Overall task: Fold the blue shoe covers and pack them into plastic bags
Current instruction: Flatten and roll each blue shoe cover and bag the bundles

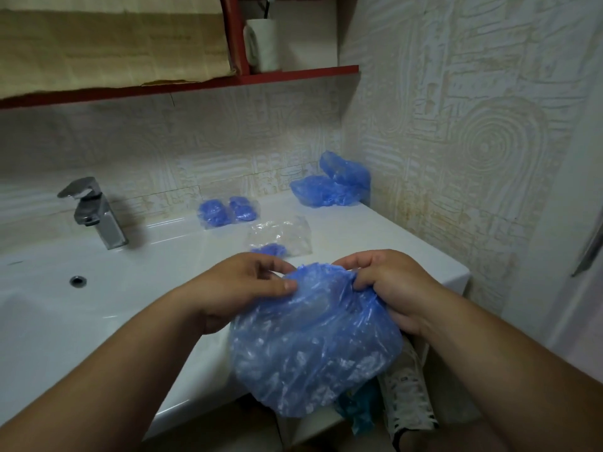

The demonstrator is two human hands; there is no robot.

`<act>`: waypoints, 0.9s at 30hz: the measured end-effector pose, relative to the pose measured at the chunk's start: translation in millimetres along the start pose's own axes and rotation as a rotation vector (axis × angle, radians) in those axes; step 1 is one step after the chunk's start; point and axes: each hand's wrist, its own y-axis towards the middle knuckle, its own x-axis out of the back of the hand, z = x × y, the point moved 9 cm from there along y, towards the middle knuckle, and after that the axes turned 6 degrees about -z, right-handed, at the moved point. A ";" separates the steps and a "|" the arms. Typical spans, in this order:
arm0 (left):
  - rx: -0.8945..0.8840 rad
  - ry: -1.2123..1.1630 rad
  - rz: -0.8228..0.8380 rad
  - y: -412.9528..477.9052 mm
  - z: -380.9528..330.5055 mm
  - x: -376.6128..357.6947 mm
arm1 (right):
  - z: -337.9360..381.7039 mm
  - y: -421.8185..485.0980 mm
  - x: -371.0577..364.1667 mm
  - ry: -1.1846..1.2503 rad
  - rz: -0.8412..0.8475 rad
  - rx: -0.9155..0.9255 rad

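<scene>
A crumpled blue shoe cover (313,340) hangs over the counter's front edge, held by both hands at its top rim. My left hand (248,285) pinches the rim between thumb and fingers. My right hand (385,282) grips the rim's right side with curled fingers. Beyond the hands lies a clear plastic bag (280,236) with a blue cover partly at its mouth. Two packed bags of folded blue covers (226,212) sit further back. A pile of loose blue shoe covers (332,185) rests in the far right corner.
The white sink counter (375,233) has a basin at left with a chrome tap (94,212) and an overflow hole (77,281). A red shelf (293,75) with a white cup hangs above. A tiled wall closes the right side. A white shoe (408,396) shows below.
</scene>
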 end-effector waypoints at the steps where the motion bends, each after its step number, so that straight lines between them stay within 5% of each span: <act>1: -0.002 -0.079 -0.069 2.5 -0.1 5.6 | 1.8 0.3 -0.7 -0.018 0.008 0.025; 6: -0.110 -0.253 -0.294 7.6 -16.8 32.6 | 6.8 -10.7 -12.7 -0.371 0.162 0.135; 10: -0.218 -0.136 -0.310 5.3 -34.5 32.6 | 9.3 -25.6 -36.2 -0.306 0.383 0.129; 15: -0.371 0.063 -0.511 4.0 -47.8 43.1 | 6.5 -4.4 -29.2 -0.214 0.138 0.116; 18: -0.632 0.328 -0.732 -28.0 -66.9 47.1 | -1.3 4.5 -18.0 -0.096 0.012 0.044; 24: -0.824 0.991 -0.305 -48.3 -8.7 -26.2 | -21.0 15.0 -6.0 0.131 -0.066 -0.124; 27: -0.811 1.008 -0.251 -46.2 13.8 -33.6 | -26.8 16.8 -8.3 0.164 -0.045 -0.160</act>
